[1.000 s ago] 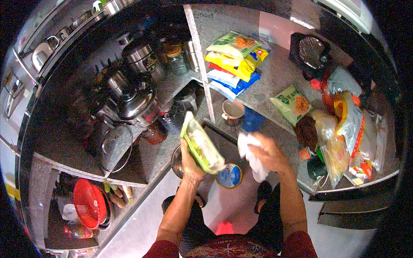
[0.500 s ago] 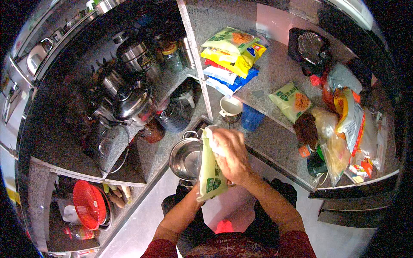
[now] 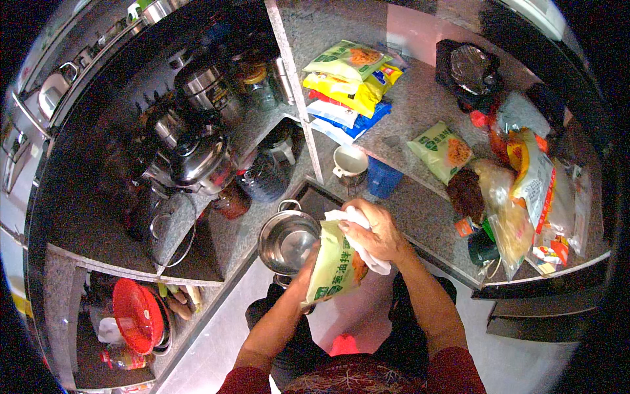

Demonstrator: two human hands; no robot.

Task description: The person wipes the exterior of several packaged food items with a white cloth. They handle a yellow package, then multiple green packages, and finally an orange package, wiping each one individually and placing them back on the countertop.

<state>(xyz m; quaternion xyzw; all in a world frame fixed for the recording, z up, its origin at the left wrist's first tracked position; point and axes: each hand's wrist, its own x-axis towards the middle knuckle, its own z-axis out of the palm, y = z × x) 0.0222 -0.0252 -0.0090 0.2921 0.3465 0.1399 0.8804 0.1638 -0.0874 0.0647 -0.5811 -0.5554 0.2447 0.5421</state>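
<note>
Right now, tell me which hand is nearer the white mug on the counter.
Right. The right hand, holding a white cloth, is just below the white mug; the left hand sits lower, behind the green packet.

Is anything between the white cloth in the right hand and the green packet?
Nothing visible. The right hand presses the white cloth straight against the green packet, which the left hand holds from behind.

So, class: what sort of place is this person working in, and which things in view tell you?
Most likely a home kitchen. Steel pots and a kettle crowd one granite counter, food packets are stacked on another, and the left hand holds a green-and-yellow packet beside a steel pot.
</note>
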